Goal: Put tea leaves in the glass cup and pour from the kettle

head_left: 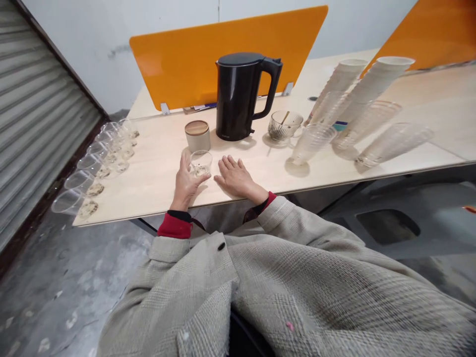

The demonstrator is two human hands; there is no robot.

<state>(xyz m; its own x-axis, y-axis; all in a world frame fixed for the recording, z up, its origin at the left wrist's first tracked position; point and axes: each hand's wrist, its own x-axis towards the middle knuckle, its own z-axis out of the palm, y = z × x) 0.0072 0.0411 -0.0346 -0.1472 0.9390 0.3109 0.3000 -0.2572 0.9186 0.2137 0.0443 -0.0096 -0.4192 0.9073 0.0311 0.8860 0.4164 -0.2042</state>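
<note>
My left hand (186, 184) rests on the wooden table (156, 168), its fingers and thumb curled round the base of a small clear plastic cup (201, 162) that stands upright. My right hand (235, 177) lies flat on the table just right of that cup, fingers stretched out, holding nothing. Behind the cup stands a grey canister with a wooden lid (197, 135). A black electric kettle (241, 96) stands further back, its handle to the right.
Several clear cups with a little material in them (97, 163) line the table's left edge. A glass mug with a spoon (284, 126) stands right of the kettle. Stacks of paper cups (368, 87) and clear cups (312, 141) stand right. Orange dividers (193, 54) rise behind.
</note>
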